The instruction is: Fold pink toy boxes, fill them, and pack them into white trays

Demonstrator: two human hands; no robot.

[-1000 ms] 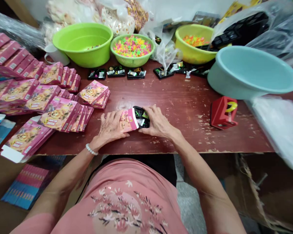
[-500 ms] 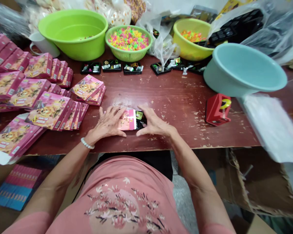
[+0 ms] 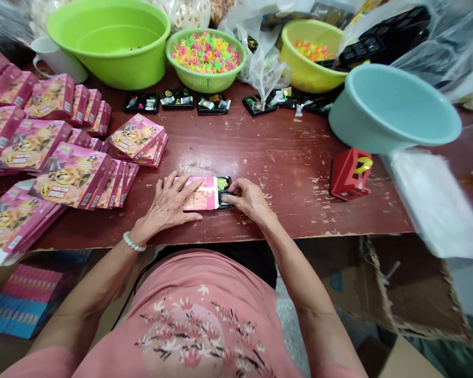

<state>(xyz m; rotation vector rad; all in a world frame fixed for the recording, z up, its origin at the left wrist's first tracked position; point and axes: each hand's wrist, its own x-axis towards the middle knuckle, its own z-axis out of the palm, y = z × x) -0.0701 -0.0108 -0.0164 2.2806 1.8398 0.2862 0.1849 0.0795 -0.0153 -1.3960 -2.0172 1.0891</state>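
A pink printed cardboard box (image 3: 205, 195) lies flat near the table's front edge, its right end uncovered. Out of that end sticks a black plastic tray (image 3: 226, 205) with a small green packet (image 3: 222, 184) in it. My left hand (image 3: 169, 205) rests flat over the box's left part, fingers spread. At the tray's right end, my right hand (image 3: 250, 198) has thumb and forefinger drawn together on it; the fingertips partly cover the tray's contents.
Stacked pink boxes (image 3: 71, 176) fill the left side. Several filled black trays (image 3: 177, 100) line the back, before a green tub (image 3: 114, 52), a basket of colourful pieces (image 3: 207, 58) and a yellow bowl (image 3: 315, 63). A blue basin (image 3: 394, 110) and red tape dispenser (image 3: 347, 176) stand right.
My right hand has gone from spread around the tray's end to a closed pinch there, so more of the tray shows. My left hand stays on the box. The view has shifted slightly.
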